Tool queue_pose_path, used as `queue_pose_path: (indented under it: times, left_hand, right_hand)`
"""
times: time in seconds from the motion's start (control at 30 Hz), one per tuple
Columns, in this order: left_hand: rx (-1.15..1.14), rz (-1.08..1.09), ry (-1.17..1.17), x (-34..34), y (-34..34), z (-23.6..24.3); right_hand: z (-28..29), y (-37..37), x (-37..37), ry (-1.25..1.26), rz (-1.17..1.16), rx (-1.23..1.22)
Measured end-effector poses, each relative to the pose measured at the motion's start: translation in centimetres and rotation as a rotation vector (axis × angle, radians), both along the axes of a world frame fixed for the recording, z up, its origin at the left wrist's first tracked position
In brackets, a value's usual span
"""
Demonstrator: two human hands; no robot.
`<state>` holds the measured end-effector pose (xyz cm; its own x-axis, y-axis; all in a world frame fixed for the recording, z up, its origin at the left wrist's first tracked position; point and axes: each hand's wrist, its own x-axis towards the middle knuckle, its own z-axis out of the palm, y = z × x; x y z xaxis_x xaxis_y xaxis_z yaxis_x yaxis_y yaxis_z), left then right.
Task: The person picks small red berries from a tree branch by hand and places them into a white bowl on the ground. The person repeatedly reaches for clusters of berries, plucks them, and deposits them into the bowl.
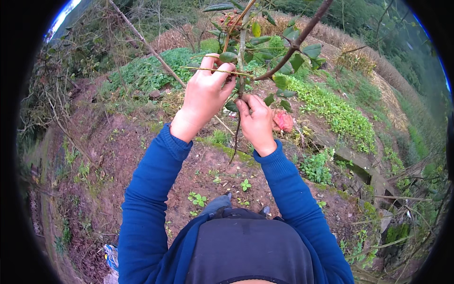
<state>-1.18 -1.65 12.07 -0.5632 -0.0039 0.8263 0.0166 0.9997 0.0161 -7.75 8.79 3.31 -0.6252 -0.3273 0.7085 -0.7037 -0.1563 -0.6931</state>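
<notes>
Both my arms reach up to a leafy branch [243,40] with green oval leaves and a cluster of small reddish berries [230,21] near its top. My left hand [204,90] is closed at the stem, its fingertips pinching among the leaves; what lies between them is hidden. Across those fingers runs a thin yellowish stalk [203,70]. Just lower and to the right, my right hand [257,119] grips the branch between thumb and fingers. Below it hangs a thin dark twig [236,142].
A thicker brown bough [302,38] slants in from the upper right, and a bare thin stem [150,47] crosses at the upper left. A red and pink bag [283,121] lies beyond my right hand. Stone slabs [354,163] edge the soil at right; low green plants [336,106] grow beyond.
</notes>
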Motion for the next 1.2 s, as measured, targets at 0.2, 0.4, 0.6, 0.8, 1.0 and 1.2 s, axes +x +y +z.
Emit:
queue_pose_path:
  times: [0.2, 0.4, 0.6, 0.8, 1.0, 1.2]
  left_hand:
    - [0.008, -0.050, 0.005, 0.1, -0.7, -0.2]
    - [0.009, -0.116, -0.017, 0.1, -0.8, 0.1]
    - [-0.096, -0.078, -0.085, 0.1, -0.7, 0.7]
    - [-0.252, 0.050, -0.059, -0.3, -0.7, -0.1]
    - [-0.316, 0.040, -0.040, -0.5, -0.8, 0.2]
    - [-0.281, -0.043, 0.055, 0.0, -1.4, 0.1]
  right_hand:
    - [-0.2, -0.1, 0.0, 0.012, -0.012, 0.004]
    - [-0.2, -0.1, -0.1, 0.010, -0.012, 0.007]
    - [-0.2, 0.0, -0.3, 0.008, -0.015, 0.015]
    - [-0.1, -0.1, -0.2, 0.016, -0.007, 0.003]
    - [0.1, 0.1, -0.2, 0.010, -0.006, -0.007]
    - [0.2, 0.1, 0.0, 0.043, -0.008, -0.013]
